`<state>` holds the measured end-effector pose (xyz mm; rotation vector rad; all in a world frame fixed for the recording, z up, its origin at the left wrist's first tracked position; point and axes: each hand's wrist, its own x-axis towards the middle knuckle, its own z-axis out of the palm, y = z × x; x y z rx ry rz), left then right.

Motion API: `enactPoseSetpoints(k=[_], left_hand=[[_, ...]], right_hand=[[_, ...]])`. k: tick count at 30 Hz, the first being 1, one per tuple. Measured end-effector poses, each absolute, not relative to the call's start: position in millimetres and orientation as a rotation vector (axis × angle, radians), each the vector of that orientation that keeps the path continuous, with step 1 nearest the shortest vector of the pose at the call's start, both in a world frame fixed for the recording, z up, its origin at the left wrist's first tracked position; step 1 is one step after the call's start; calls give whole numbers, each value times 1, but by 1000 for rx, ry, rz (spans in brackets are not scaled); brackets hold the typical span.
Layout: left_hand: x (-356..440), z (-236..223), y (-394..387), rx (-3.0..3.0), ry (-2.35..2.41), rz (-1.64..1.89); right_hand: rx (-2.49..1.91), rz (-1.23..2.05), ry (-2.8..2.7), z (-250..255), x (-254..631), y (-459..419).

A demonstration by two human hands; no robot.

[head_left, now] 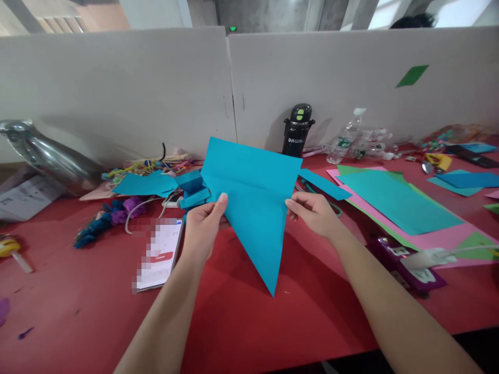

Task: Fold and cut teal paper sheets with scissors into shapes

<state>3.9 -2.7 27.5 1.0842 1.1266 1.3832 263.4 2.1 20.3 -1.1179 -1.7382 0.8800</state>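
A sheet of blue paper (253, 197), folded to a point at its lower end, is held up above the red table. My left hand (205, 226) pinches its left edge, thumb in front and fingers behind. On the other side, my right hand (314, 213) grips the right edge between thumb and fingertips. A crease runs across the paper's upper part. Under the left wrist lies a phone (163, 254) with its screen lit and partly blurred. Behind the sheet, more blue paper pieces (146, 183) rest on the table.
A black bottle (298, 132) and a clear plastic bottle (346, 137) stand by the grey partition (156, 83). Coloured sheets (405, 202) and a purple power strip (421, 278) lie at right. At left are a metal jug (54, 156) and a crumpled blue-purple paper strand (97, 226).
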Motion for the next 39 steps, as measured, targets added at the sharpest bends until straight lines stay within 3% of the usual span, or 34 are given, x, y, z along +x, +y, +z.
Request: enactPoseSetpoints(k=[33, 39], left_hand=[[25, 15, -14, 1376, 1221, 1153], [28, 12, -16, 1405, 1055, 1038]], right_hand=[[-1168, 653, -1426, 23, 261, 2], [-1165, 618, -1316, 22, 262, 4]])
